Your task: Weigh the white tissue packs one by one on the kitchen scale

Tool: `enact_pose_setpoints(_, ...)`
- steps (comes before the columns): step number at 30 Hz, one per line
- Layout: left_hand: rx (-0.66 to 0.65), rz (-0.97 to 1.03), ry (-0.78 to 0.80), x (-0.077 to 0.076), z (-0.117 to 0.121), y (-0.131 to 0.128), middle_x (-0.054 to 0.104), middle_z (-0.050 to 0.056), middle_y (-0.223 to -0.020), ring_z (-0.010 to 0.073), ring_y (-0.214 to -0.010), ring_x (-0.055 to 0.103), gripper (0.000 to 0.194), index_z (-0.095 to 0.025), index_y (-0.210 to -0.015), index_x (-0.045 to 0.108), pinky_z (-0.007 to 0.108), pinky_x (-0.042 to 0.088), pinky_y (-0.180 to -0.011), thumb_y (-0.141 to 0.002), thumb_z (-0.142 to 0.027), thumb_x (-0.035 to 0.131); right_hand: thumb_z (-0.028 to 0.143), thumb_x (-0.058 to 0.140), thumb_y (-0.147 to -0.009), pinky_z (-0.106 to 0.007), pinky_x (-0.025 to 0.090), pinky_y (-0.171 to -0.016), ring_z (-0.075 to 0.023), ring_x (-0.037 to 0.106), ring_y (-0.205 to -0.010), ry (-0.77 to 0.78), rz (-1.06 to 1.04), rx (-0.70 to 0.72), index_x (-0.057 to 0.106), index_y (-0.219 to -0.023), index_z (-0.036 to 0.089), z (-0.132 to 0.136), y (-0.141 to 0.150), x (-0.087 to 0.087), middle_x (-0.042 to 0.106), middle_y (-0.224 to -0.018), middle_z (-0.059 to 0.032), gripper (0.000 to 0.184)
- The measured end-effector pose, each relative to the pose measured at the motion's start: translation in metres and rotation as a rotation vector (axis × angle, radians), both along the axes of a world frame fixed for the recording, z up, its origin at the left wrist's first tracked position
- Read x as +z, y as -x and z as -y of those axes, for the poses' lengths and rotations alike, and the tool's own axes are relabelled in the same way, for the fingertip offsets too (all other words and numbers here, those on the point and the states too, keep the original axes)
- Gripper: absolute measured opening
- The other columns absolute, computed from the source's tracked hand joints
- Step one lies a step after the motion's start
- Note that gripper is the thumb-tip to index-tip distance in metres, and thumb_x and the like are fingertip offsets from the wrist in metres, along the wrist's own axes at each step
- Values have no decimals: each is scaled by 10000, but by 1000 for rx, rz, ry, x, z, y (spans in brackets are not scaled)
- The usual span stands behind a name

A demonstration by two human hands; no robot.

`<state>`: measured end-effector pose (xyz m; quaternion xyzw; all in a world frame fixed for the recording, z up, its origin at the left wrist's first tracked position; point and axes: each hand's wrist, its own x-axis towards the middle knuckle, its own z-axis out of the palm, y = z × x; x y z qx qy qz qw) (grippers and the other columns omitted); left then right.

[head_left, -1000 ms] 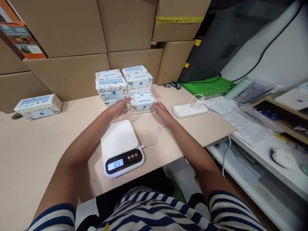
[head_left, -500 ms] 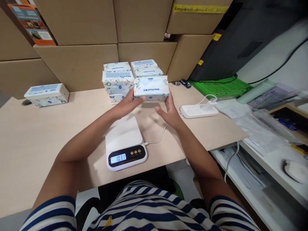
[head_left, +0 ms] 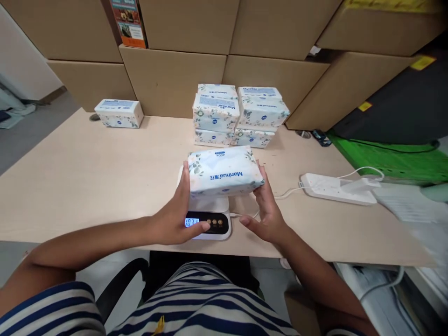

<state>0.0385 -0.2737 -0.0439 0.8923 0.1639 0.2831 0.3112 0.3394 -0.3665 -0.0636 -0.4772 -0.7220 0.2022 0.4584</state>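
Between my two hands a white, flower-printed tissue pack (head_left: 224,172) is held over the white digital scale (head_left: 210,205), hiding most of its platform. My left hand (head_left: 182,210) presses the pack's left end, its thumb stretched in front of the scale's display. On the right end, my right hand (head_left: 264,210) grips with the fingers, while its thumb stays apart from the pack. The lit display is partly covered by my left hand. Behind, several matching tissue packs (head_left: 215,114) stand stacked in two columns against the cardboard boxes.
A single tissue pack (head_left: 119,113) lies at the table's far left. Cardboard boxes (head_left: 175,84) wall off the back. To the right are a white power strip (head_left: 338,189) with cables and a green plastic tray (head_left: 388,161). A chair armrest (head_left: 122,284) is below the table edge.
Both hands have brought the tissue pack away from the stack, toward me and over the scale. The camera view has turned left, so the background sits farther right.
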Motion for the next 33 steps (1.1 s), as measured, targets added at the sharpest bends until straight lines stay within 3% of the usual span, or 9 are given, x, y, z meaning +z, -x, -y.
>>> enact_pose_setpoints(4,60,-50,47,-14,6,14,-364,-65,-1878,355,-1790,-253,1263,-478,-1746,-362,673,36,-1504,-1072,-561,703,801,578,-1044,-618,421,-1411,-360,240,-1805,39,-106,15,140,-1865,414,-3,1,-12,144,-1961,-44,1008)
enact_pose_setpoints(7,153,-30,-2,-14,-4,19,-243,-98,-1925,348,-1821,-147,959,-520,-1785,-259,636,80,-1516,-1136,-710,421,727,448,-1124,-578,616,-1257,-357,466,-1712,3,-224,-75,358,-1800,474,-7,-1,-16,295,-1928,-25,728)
enact_pose_setpoints(11,528,66,-83,-12,-32,19,-114,-111,-1956,371,-1831,-86,937,-519,-1800,-210,626,229,-1486,-999,-949,18,732,357,-1121,-616,674,-1139,-389,587,-1613,-48,-279,-327,394,-1772,506,-13,-14,-17,353,-1903,-10,690)
enact_pose_setpoints(14,807,13,117,-10,-55,18,22,-66,-1966,378,-1835,-7,919,-470,-1836,-119,604,286,-1451,-1053,-915,63,787,272,-1097,-660,629,-1176,-428,554,-1631,16,-304,-445,385,-1780,468,-15,-28,-15,387,-1876,-35,763)
enact_pose_setpoints(19,753,233,511,-23,-71,13,180,65,-1943,318,-1806,211,909,-237,-1843,203,473,405,-1377,-1138,-739,-73,832,383,-1060,-638,585,-1197,-449,586,-1592,84,-483,-466,607,-1616,357,-19,-29,-7,478,-1790,-104,765)
enact_pose_setpoints(21,707,290,582,-34,-72,10,243,69,-1925,321,-1802,239,939,-246,-1806,311,463,416,-1379,-1122,-806,-4,829,441,-1049,-626,565,-1223,-398,642,-1532,87,-626,-495,696,-1485,331,-20,-19,-1,536,-1729,-84,710)
enact_pose_setpoints(24,625,379,580,-50,-78,12,348,50,-1883,337,-1797,261,988,-346,-1709,479,479,420,-1389,-1011,-990,208,818,528,-1031,-606,542,-1261,-279,713,-1392,83,-811,-536,740,-1348,302,-21,-2,9,597,-1636,-40,642)
enact_pose_setpoints(27,600,443,589,-58,-83,15,419,53,-1838,344,-1777,302,984,-386,-1627,566,519,419,-1391,-940,-1050,331,792,668,-974,-553,551,-1258,-224,731,-1299,79,-886,-535,752,-1293,282,-21,5,14,625,-1587,-38,607)
enact_pose_setpoints(33,597,491,561,-46,-75,11,484,66,-1791,339,-1750,335,965,-385,-1561,606,537,430,-1372,-903,-1065,419,723,735,-963,-489,578,-1215,-206,736,-1287,71,-920,-494,742,-1308,250,-20,2,16,615,-1573,-53,586)
